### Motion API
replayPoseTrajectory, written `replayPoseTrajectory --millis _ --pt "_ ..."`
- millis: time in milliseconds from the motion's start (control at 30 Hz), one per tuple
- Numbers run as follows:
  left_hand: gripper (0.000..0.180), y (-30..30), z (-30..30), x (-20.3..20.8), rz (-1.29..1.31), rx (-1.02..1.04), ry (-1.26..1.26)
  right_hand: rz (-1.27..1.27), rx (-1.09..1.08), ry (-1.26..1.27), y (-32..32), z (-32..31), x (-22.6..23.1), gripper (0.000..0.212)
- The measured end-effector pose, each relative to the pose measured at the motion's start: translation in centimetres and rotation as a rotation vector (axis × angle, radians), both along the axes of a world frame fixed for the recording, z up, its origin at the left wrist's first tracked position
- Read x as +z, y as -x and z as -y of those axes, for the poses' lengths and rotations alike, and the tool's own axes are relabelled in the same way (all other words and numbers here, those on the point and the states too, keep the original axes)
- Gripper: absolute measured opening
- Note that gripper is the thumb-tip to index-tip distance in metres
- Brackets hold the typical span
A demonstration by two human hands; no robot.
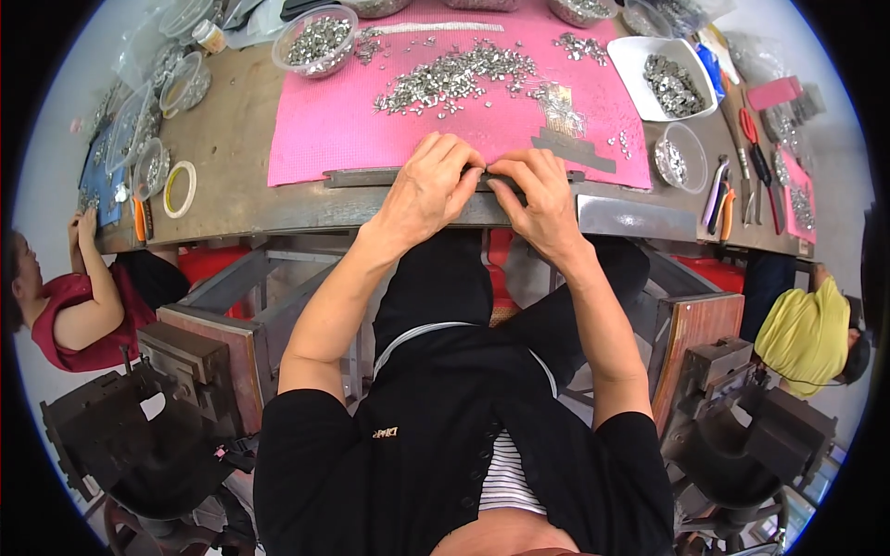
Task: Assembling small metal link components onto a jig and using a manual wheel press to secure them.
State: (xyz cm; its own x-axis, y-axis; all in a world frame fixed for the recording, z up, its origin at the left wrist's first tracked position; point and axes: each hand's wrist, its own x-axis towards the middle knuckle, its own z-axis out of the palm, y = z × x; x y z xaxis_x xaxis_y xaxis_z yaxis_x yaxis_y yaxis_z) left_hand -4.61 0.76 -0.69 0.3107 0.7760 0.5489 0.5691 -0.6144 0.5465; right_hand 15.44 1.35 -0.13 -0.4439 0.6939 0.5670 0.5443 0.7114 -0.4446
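At the near edge of the table, my left hand (pixel 428 193) and my right hand (pixel 538 198) come together with thumbs and fingers pinched. Their fingertips almost meet over a long dark metal strip (pixel 366 177) lying along the edge of the pink mat (pixel 320 120). Whatever sits between the fingertips is too small and covered to make out. Beyond my hands, a loose pile of small silvery metal pieces (pixel 454 79) is spread on the mat. Flat grey strips (pixel 575 148) lie just past my right hand, beside a clear patch of shiny pieces (pixel 561 111).
A clear tub of metal pieces (pixel 315 42) stands at the far left of the mat, a white tray (pixel 626 65) at the right. Nearby are a small clear tub (pixel 681 157), pliers (pixel 728 213), a tape roll (pixel 180 190) and a metal plate (pixel 638 217). Two people sit at either side.
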Motion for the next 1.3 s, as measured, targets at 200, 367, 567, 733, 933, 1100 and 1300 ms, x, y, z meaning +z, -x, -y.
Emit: replayPoseTrajectory --millis 200,367,567,733,933,1100,1300 --pt "0.013 -0.1 0.1 0.1 0.011 0.006 0.006 -0.004 -0.035 -0.063 0.5 -0.1 -0.7 0.020" --pt "0.013 -0.2 0.1 0.1 0.014 0.003 0.004 -0.025 -0.045 -0.039 0.5 -0.2 -1.0 0.019" --pt "0.015 -0.4 0.1 -0.1 -0.011 -0.002 -0.045 -0.025 -0.022 -0.057 0.5 -0.4 -1.0 0.018" --pt "0.016 -0.4 0.1 0.0 -0.003 -0.007 -0.035 0.011 -0.025 -0.064 0.2 -0.4 -0.7 0.018" --pt "0.017 -0.8 0.3 0.1 0.017 0.036 -0.013 -0.164 0.000 0.146 -0.5 -0.3 -0.3 0.018" --pt "0.016 -1.0 0.2 -0.1 0.011 0.050 -0.023 -0.180 -0.029 0.109 -0.3 -0.2 -0.5 0.018" --pt "0.015 -1.3 0.1 -0.4 -0.041 0.078 -0.085 -0.174 -0.062 0.038 -0.3 -0.2 -0.6 0.018"
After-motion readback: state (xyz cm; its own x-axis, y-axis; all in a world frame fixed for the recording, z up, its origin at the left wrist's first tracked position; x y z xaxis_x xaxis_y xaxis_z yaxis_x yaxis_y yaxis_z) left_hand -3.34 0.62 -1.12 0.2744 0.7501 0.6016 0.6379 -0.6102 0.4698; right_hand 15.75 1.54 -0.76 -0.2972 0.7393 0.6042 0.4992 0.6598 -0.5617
